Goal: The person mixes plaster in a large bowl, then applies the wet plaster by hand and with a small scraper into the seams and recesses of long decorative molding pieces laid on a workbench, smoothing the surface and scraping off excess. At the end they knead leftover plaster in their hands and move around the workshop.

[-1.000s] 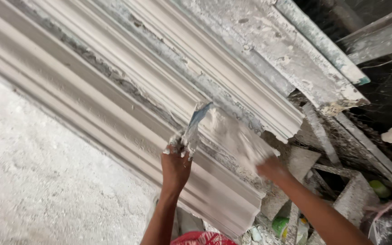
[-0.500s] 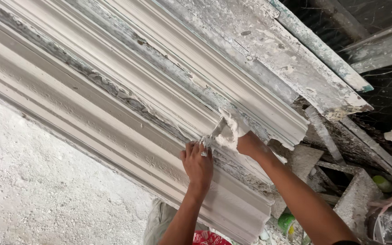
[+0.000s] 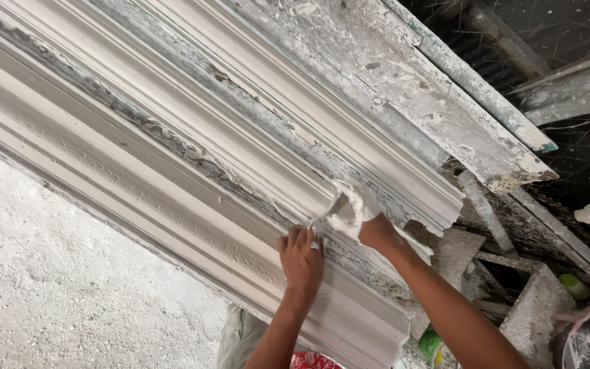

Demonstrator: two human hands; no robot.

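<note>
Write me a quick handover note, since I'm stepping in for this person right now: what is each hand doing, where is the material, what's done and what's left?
Left hand: pressed against the lower plaster moulding, fingers around a small blade loaded with wet plaster.
Right hand: holding a lump of wet plaster at the seam between the lower and upper moulding.
Done: the seam looks filled to the left of the hands, though rough and grey.
Left: the stretch from the hands to the mouldings' broken right ends still looks open and crumbly.
Nearby: a green container stands below the right forearm.
</note>
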